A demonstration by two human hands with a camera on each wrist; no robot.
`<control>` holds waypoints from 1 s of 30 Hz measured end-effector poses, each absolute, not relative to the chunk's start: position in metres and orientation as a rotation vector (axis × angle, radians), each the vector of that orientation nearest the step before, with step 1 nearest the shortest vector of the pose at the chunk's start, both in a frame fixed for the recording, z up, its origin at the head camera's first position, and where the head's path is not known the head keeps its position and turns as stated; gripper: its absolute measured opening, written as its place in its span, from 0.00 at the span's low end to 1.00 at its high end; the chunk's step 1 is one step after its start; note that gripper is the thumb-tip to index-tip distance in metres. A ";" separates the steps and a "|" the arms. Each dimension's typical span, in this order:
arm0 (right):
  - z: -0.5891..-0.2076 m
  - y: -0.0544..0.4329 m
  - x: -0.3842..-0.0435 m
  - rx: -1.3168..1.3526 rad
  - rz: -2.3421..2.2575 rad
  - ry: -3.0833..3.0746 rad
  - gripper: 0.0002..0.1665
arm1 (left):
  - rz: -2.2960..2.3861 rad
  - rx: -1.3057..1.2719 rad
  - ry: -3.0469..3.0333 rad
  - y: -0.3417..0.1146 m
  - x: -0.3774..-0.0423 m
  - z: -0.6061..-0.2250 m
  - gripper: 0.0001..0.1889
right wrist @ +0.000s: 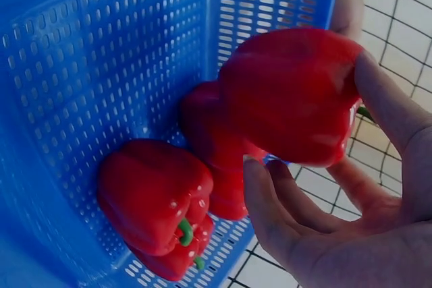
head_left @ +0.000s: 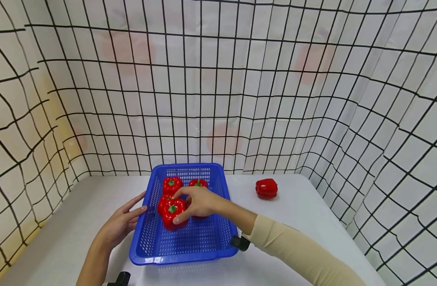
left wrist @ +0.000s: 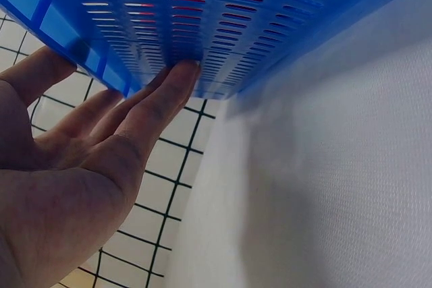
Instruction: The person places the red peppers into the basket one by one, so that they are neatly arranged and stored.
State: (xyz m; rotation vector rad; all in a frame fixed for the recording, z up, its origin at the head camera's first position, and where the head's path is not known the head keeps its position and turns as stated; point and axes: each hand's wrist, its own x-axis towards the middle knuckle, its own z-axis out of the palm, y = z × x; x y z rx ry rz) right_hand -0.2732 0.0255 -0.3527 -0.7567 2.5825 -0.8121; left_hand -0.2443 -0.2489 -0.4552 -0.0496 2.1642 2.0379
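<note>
My right hand pinches a red bell pepper between thumb and fingers, over the left half of a blue plastic basket. The right wrist view shows this held pepper raised above the others, its green stem partly hidden by my thumb. Several more red bell peppers lie in the basket's far half, among them a far-left pepper and a far-right pepper; my right hand covers part of the group. Against the basket's outer left wall rests my left hand, its fingers nearly straight and touching under the rim.
One red bell pepper lies on its side on the white table, right of the basket. A black wire grid with white sheeting behind it encloses the back and both sides.
</note>
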 end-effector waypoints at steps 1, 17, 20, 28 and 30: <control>-0.353 0.024 -0.273 -0.757 -0.792 2.578 0.37 | 2.040 -0.055 2.162 -0.249 -0.244 -0.455 0.41; -0.368 0.007 -0.278 -0.798 -0.579 2.522 0.37 | 2.020 -0.078 2.152 -0.248 -0.244 -0.453 0.42; -0.370 0.006 -0.278 -0.803 -0.564 2.524 0.37 | 2.022 -0.077 2.148 -0.247 -0.244 -0.453 0.42; -0.377 0.000 -0.279 -0.847 -0.521 2.512 0.36 | 2.034 -0.064 2.136 -0.249 -0.245 -0.454 0.41; -0.379 -0.002 -0.279 -0.851 -0.510 2.514 0.35 | 2.035 -0.060 2.135 -0.249 -0.244 -0.455 0.41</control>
